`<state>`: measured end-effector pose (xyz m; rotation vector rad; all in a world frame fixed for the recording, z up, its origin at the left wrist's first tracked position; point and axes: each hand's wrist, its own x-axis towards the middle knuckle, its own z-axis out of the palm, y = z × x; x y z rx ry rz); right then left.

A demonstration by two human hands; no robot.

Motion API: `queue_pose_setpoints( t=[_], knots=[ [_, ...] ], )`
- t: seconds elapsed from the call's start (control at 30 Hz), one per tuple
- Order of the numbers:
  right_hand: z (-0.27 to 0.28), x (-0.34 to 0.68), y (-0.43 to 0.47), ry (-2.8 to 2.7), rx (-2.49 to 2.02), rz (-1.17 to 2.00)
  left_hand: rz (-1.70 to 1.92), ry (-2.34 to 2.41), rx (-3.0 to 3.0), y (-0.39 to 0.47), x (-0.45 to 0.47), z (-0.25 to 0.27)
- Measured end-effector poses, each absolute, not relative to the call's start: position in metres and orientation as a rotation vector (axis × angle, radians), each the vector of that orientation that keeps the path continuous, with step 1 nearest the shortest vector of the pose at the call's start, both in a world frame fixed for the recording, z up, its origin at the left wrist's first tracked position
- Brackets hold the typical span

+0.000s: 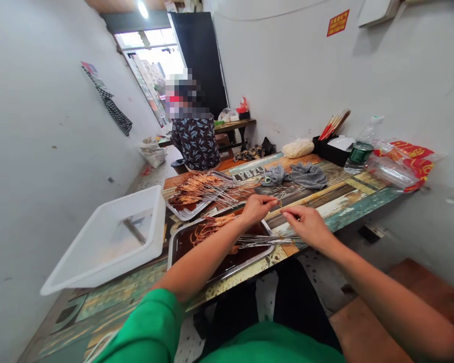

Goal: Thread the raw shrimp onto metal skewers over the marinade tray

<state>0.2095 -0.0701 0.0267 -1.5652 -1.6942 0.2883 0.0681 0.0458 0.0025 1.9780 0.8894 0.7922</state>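
The left hand (260,207) and right hand (308,225) hover close together, fingers pinched shut; anything gripped is too small to tell. Below the fingers, metal skewers (256,242) lie in a sauce-filled tray (170,250); beyond them, grey cloths (309,176) rest on the worktop (348,201).

A single head-worn camera looks forward and down from above the wearer's green fabric top (280,345). The long, multicoloured, plank-patterned bench (348,201) lies at close range; a bright rectangular opening (162,63) marks the far background. The tall black panel (199,55) appears tilted, top leftward.
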Motion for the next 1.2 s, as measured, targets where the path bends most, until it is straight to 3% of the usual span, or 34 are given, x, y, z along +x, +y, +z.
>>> queue_pose_setpoints(
  t=[0.2,0.4,0.6,0.77,1.07,1.2],
  knots=[
    [0.005,0.186,-0.077,-1.62,-1.327,0.584,0.78,0.744,1.757,0.052,0.059,0.018],
    [-0.001,0.199,-0.078,-1.66,-1.143,0.838,0.541,0.652,1.575,0.051,0.047,0.035],
    [-0.011,0.222,-0.061,-1.041,-1.077,1.323,0.558,0.79,1.595,0.043,0.048,0.036],
    [-0.007,0.23,-0.05,-0.951,-1.073,1.506,0.69,0.775,1.667,0.037,0.051,0.028],
    [0.016,0.268,-0.041,-0.961,-1.147,1.785,0.443,0.724,2.009,0.022,0.051,0.018],
    [0.033,0.279,-0.043,-1.107,-1.328,1.687,0.432,0.758,2.022,0.024,0.055,0.01]
  ],
)
